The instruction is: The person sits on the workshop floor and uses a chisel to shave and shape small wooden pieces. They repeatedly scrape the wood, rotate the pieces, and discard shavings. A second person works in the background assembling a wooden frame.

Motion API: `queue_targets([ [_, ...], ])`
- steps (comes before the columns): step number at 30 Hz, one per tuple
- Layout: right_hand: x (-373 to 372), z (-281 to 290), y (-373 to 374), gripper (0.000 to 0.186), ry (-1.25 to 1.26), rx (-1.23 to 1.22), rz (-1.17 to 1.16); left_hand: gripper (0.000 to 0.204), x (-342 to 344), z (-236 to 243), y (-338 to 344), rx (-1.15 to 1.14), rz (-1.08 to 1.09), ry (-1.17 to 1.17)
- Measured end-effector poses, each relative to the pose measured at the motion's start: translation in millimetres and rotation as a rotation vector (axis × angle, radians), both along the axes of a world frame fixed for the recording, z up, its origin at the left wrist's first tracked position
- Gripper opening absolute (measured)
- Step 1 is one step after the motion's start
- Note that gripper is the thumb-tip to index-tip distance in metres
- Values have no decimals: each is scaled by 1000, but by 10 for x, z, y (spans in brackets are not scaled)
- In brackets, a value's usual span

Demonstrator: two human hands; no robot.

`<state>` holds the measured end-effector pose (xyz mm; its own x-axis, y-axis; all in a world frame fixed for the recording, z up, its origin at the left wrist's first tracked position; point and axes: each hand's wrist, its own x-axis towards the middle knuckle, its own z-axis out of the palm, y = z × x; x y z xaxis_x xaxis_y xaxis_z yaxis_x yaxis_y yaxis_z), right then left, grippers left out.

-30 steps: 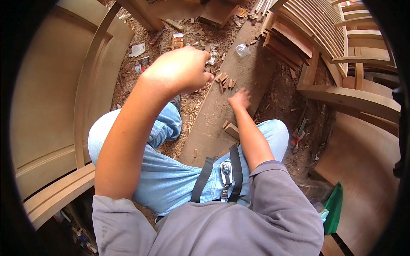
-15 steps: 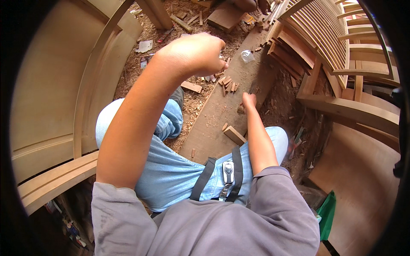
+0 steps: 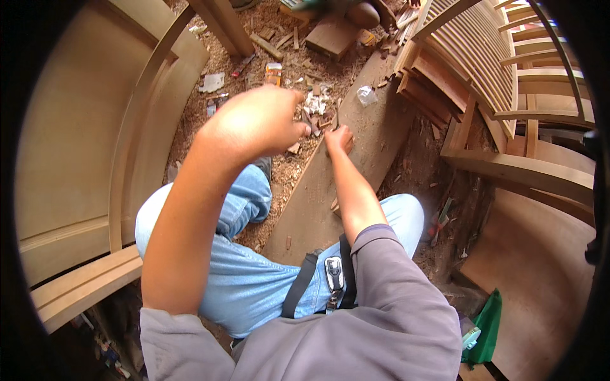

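Observation:
My left hand (image 3: 267, 120) is raised over the wood shavings, fingers curled, with what it holds mostly hidden behind it. Just right of it, my right hand (image 3: 338, 140) closes on a small wooden piece (image 3: 337, 117) over the long dusty board (image 3: 381, 95). Small wood offcuts (image 3: 321, 124) lie around the fingertips, partly hidden by both hands. A clear crumpled plastic bag (image 3: 366, 95) rests farther along the board, and litter and chips (image 3: 316, 101) cover the ground beside it.
Curved wooden panels (image 3: 76, 146) stand on my left. Slatted frames (image 3: 470, 57) and stacked reddish boards (image 3: 432, 76) rise at the right, above a curved sheet (image 3: 527, 254) and green cloth (image 3: 486, 324). A block (image 3: 330, 38) and part of another person (image 3: 362, 16) are at the top.
My right hand has moved left and forward to the offcuts, beside my left hand. My left hand rose, then came down and left. Part of another person now shows at the top.

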<state>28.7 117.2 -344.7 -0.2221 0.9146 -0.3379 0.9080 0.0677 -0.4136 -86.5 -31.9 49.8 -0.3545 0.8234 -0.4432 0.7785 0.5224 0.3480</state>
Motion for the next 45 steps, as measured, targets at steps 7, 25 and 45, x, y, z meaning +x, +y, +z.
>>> queue_targets([
  [7,163,132,-32,31,-117,83,164,38,106,-48,-37,136,-11,79],
  [25,848,2187,-245,15,1249,-777,-56,57,364,-333,519,89,-207,86],
  [45,1208,2874,-244,35,1484,-707,60,14,868,-390,594,654,230,-472],
])
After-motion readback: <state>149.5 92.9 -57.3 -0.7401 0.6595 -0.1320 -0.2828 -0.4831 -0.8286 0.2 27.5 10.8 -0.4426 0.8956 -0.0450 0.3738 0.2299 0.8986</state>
